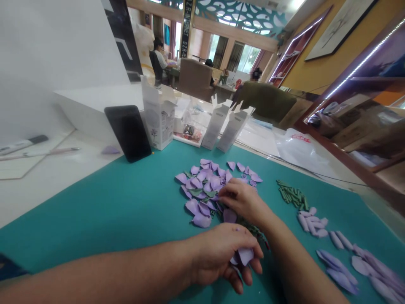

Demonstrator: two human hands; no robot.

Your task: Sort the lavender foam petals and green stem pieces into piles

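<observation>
My left hand (226,253) is half curled, palm turned inward, with a few light purple petals (245,256) held in its fingers. Beyond it, my right hand (243,199) reaches over the right side of a loose pile of purple petals (202,179). Its thumb and fingers are drawn together at the pile, and what they pinch, if anything, is hidden. Some green leaf-like pieces (196,192) lie among the petals. Dark green pieces (255,231) show partly between my two hands. Small purple ring-shaped parts (253,183) rest at the pile's right edge.
A green mat (126,215) covers the table. Green sticks (292,195), pale purple rolled pieces (311,222) and long purple petals (337,270) lie to the right. A black phone-like slab (129,133) and white boxes (217,124) stand behind. People sit farther back.
</observation>
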